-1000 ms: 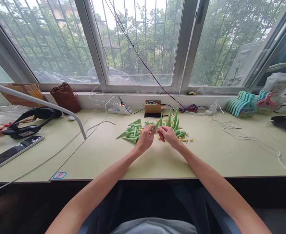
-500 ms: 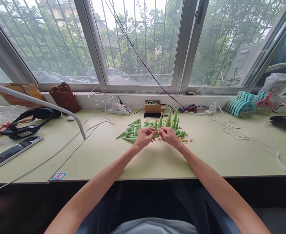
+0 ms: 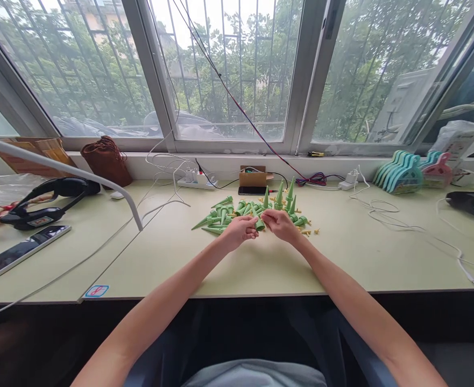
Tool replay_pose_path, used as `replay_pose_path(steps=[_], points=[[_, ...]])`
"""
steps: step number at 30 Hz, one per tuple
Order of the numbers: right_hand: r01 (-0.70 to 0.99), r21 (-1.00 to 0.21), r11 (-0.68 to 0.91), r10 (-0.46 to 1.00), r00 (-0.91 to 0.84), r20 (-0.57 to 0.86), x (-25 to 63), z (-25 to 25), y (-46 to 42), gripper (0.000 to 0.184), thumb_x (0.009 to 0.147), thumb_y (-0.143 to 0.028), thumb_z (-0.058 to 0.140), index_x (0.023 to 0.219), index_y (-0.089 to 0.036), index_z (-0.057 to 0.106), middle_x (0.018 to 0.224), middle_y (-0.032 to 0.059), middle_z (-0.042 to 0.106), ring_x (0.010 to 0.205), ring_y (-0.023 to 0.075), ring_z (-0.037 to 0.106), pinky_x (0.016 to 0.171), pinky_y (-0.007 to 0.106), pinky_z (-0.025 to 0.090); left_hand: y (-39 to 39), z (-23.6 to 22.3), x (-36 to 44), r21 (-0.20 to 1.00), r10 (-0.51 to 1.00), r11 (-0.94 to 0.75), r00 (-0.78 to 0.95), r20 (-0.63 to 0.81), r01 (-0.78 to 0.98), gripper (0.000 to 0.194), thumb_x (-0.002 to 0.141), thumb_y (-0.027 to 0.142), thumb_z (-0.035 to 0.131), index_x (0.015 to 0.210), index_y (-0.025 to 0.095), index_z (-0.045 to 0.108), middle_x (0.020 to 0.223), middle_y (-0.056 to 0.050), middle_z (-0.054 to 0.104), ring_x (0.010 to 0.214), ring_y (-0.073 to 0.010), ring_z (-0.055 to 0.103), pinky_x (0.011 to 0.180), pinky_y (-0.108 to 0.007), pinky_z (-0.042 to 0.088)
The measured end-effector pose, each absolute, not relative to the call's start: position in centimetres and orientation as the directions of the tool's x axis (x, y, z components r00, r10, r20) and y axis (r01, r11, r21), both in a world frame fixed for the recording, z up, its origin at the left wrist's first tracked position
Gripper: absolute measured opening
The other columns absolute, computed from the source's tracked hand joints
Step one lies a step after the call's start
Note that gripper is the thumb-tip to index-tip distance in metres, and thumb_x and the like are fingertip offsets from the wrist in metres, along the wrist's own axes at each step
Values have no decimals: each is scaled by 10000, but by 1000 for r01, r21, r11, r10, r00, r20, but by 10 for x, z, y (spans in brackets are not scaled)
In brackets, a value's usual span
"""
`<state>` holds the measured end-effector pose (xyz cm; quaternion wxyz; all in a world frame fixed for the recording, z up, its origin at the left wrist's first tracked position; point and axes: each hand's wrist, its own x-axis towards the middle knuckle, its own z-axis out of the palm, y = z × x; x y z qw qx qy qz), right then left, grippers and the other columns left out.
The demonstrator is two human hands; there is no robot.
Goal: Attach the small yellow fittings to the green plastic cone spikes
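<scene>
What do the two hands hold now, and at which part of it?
A green cone sits between the left hand and right hand, gripped near its wide end. The exact finger placement is too small to tell.

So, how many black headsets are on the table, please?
2: one black headset far left, behind the phone; the other headset at the far right, partly cut off.

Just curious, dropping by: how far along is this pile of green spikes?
Done, it seems: a few cones stand upright. In hand: left hand and right hand meet on one cone. Left: lying cones and loose yellow bits on the table.
</scene>
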<state>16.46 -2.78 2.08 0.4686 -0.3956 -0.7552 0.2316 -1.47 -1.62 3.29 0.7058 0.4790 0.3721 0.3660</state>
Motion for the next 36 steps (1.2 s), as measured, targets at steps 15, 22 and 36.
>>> replay_pose_path(steps=[15,22,36], points=[[320,-787,528,849,-200,489,161,22,-28,255,913,-460,501,828,-219,508,591,-33,526,491,117,414,508,240,355,-16,32,-14,976,897,134,440,-45,-172,379,710,417,780,837,178,514,508,39,532,478,-101,551,481,-212,414],[353,-776,522,853,-213,477,161,22,-29,264,926,-429,470,768,-218,481,554,-44,477,477,110,380,503,239,323,-19,33,-16,987,899,-155,409,157,-40,385,768,494,706,810,175,493,581,34,530,465,-96,552,460,-218,422],[269,-868,418,908,-166,385,164,10,-15,273,869,-358,477,642,-208,461,465,-58,358,416,99,347,439,242,274,-10,21,-20,420,547,-836,471,692,353,99,924,245,531,950,200,615,994,-53,550,619,-70,507,634,-256,502]])
